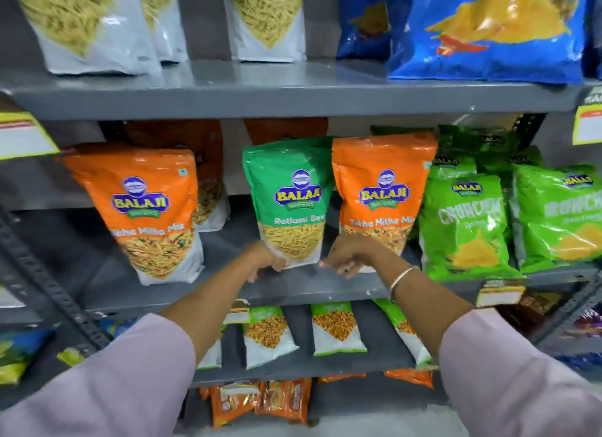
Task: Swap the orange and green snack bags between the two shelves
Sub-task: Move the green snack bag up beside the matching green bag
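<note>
A green Ratlami Sev bag (288,202) stands upright on the middle shelf (306,288), between two orange Tikha Mitha Mix bags, one to its left (143,208) and one to its right (381,192). My left hand (265,260) grips the green bag's lower left corner. My right hand (350,255) rests with loose, spread fingers at the base of the right orange bag, just beside the green bag. More orange bags stand behind in the back row. On the shelf below lie several green-topped snack bags (335,327).
Bright green Crunchex bags (462,228) crowd the right end of the middle shelf. White sev bags and blue chip bags (488,29) fill the shelf above. Small orange packets (280,400) sit on the lowest shelf. Yellow price tags hang from the shelf edges.
</note>
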`<state>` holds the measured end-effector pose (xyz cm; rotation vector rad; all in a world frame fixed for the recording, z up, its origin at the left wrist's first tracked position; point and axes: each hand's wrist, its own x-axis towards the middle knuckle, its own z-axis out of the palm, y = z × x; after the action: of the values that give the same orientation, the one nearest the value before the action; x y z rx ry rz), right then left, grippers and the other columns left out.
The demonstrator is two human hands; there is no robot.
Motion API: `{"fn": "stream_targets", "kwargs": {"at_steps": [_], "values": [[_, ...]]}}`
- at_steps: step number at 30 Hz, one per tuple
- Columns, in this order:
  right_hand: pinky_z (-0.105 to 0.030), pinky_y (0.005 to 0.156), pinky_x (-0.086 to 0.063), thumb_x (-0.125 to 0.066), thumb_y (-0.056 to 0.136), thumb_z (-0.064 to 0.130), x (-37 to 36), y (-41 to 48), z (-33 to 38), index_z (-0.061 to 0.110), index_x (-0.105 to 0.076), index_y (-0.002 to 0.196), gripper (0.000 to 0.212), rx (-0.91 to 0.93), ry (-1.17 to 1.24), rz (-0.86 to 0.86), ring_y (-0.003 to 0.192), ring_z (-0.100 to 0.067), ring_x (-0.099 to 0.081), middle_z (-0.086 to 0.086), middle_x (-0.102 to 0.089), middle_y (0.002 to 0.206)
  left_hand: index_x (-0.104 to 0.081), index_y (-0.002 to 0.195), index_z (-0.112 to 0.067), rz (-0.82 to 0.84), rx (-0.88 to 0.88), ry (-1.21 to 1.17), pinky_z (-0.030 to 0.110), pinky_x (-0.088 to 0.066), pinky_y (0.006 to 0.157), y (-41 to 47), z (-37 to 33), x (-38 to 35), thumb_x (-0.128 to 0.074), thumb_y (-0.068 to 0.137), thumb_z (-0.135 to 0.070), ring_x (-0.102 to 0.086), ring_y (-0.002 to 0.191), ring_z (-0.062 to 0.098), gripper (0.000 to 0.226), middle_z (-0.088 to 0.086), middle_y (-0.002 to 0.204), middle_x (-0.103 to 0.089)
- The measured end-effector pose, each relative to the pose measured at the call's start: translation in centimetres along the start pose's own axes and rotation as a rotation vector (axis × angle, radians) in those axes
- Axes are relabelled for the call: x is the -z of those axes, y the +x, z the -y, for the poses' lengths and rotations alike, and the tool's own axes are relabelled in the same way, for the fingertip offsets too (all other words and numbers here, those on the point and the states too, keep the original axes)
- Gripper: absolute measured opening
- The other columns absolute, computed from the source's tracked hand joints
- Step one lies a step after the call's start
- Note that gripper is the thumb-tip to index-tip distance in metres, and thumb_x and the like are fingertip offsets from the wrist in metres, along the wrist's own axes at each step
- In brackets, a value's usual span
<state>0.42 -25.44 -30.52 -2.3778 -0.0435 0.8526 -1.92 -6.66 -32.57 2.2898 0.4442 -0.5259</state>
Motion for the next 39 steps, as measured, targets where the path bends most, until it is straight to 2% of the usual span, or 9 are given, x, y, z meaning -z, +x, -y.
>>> {"fn": "stream_targets", "kwargs": {"at_steps": [4,7,10,12,16,20,30,35,39], "values": [[-0.029,0.058,-0.041,-0.070,0.075,0.013,-2.8,3.8,1.3,0.002,-0.061,0.088,0.019,0.139,0.123,-0.156,0.059,-0.015,-0.046,-0.010,-0.054,0.074,-0.043,0.128,0.005,-0.218,-0.109,-0.052,0.041,-0.042,0.098,1.8,1.4,1.3,-0.074,0.073,-0.035,-0.047,0.124,0.034,0.074,0.021,0.136,-0.048],[-0.028,0.065,-0.047,-0.074,0.067,0.002,-3.8,6.4,0.5,0.007,-0.062,0.082,0.020,0.184,0.323,-0.282,0.072,-0.015,-0.055,-0.010,-0.062,0.091,-0.048,0.129,-0.001,-0.192,-0.180,-0.193,0.042,-0.044,0.101,3.8,1.8,0.8,-0.081,0.065,-0.032,-0.050,0.124,0.031,0.078,0.017,0.137,-0.052],[-0.026,0.079,-0.052,-0.074,0.066,-0.009,-4.3,7.1,0.0,-0.001,-0.055,0.116,0.054,0.271,0.571,-0.308,0.106,-0.025,-0.059,-0.013,-0.061,0.120,-0.061,0.114,-0.003,-0.180,-0.256,-0.297,0.035,-0.051,0.087,4.9,2.1,-0.4,-0.084,0.062,-0.025,-0.060,0.111,0.027,0.061,0.013,0.123,-0.065],[-0.023,0.082,-0.048,-0.073,0.066,-0.010,-4.5,7.0,-0.1,-0.003,-0.043,0.129,0.070,0.313,0.611,-0.325,0.111,-0.020,-0.053,-0.011,-0.056,0.126,-0.060,0.114,-0.002,-0.188,-0.281,-0.342,0.028,-0.045,0.077,5.1,2.1,-0.9,-0.083,0.064,-0.021,-0.060,0.108,0.023,0.059,0.008,0.119,-0.065],[-0.030,0.094,-0.042,-0.079,0.061,-0.005,-4.7,7.0,-0.3,0.004,-0.034,0.135,0.087,0.329,0.638,-0.363,0.115,-0.020,-0.051,-0.012,-0.054,0.131,-0.060,0.114,-0.002,-0.200,-0.303,-0.388,0.028,-0.048,0.081,4.9,2.3,-0.7,-0.085,0.061,-0.017,-0.062,0.108,0.024,0.060,0.010,0.120,-0.066],[-0.043,0.104,-0.045,-0.090,0.040,0.025,-5.8,6.9,-0.2,0.014,-0.036,0.134,0.109,0.331,0.584,-0.405,0.122,-0.024,-0.053,-0.009,-0.057,0.133,-0.060,0.115,-0.004,-0.188,-0.328,-0.391,0.026,-0.046,0.081,3.7,3.2,0.1,-0.084,0.063,-0.012,-0.061,0.112,0.026,0.058,0.013,0.123,-0.065],[-0.028,0.091,-0.039,-0.084,0.059,0.013,-9.5,0.7,2.2,0.009,-0.037,0.131,0.086,0.405,0.474,-0.454,0.112,-0.018,-0.049,-0.005,-0.055,0.123,-0.058,0.118,-0.003,-0.235,-0.347,-0.335,0.027,-0.044,0.085,-1.9,7.3,2.3,-0.083,0.064,-0.016,-0.059,0.116,0.028,0.061,0.016,0.125,-0.063],[-0.029,0.087,-0.041,-0.083,0.062,0.011,-9.6,-4.2,3.1,0.007,-0.037,0.129,0.081,0.484,0.487,-0.484,0.106,-0.015,-0.049,-0.003,-0.053,0.115,-0.056,0.116,-0.003,-0.243,-0.421,-0.342,0.030,-0.044,0.086,-6.1,7.3,3.4,-0.080,0.069,-0.019,-0.059,0.108,0.022,0.055,0.008,0.114,-0.065],[-0.038,0.095,-0.047,-0.086,0.057,0.020,-7.9,-8.3,3.9,0.010,-0.039,0.127,0.085,0.532,0.454,-0.520,0.113,-0.022,-0.054,-0.005,-0.057,0.121,-0.056,0.118,-0.007,-0.249,-0.517,-0.344,0.031,-0.047,0.094,-9.3,5.9,4.9,-0.082,0.064,-0.025,-0.058,0.113,0.024,0.063,0.009,0.121,-0.065]]}}
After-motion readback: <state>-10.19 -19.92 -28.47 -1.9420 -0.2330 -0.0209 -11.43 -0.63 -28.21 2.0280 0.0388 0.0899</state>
